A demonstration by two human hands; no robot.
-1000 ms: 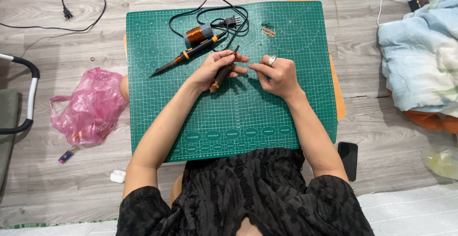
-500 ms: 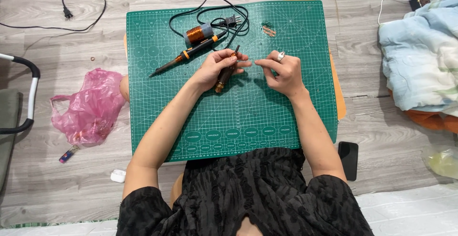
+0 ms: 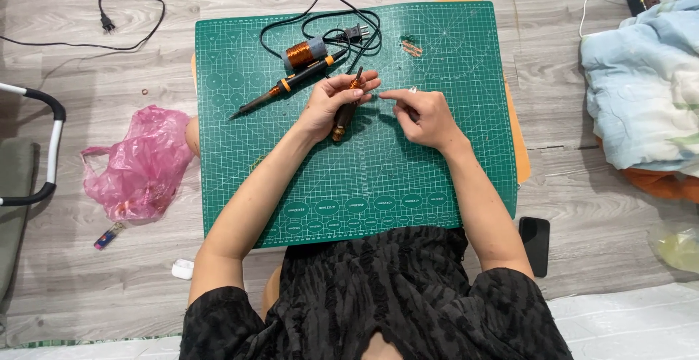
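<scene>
My left hand (image 3: pixel 331 101) grips a dark wooden-handled tool (image 3: pixel 345 112) with a copper-wound tip, holding it over the green cutting mat (image 3: pixel 291 185). My right hand (image 3: pixel 422 116) is just to its right, index finger and thumb pinched toward the tool's tip, apparently on a thin wire that is too fine to see clearly. A soldering iron (image 3: pixel 291 83) with an orange and black handle lies on the mat just beyond my left hand. A spool of copper wire (image 3: pixel 302 53) stands behind it, next to the black cord (image 3: pixel 342 29).
A pink plastic bag (image 3: pixel 138 167) lies on the floor left of the mat. Another black plug cord (image 3: pixel 109 21) trails at top left. A dark phone (image 3: pixel 537 242) sits by my right elbow. Pale blue cloth (image 3: pixel 641 91) is heaped at right. Small copper bits (image 3: pixel 411 47) rest on the mat.
My right hand has drawn slightly away from the left, then pinched back toward the tool's tip. The left hand has kept its hold on the tool with little movement.
</scene>
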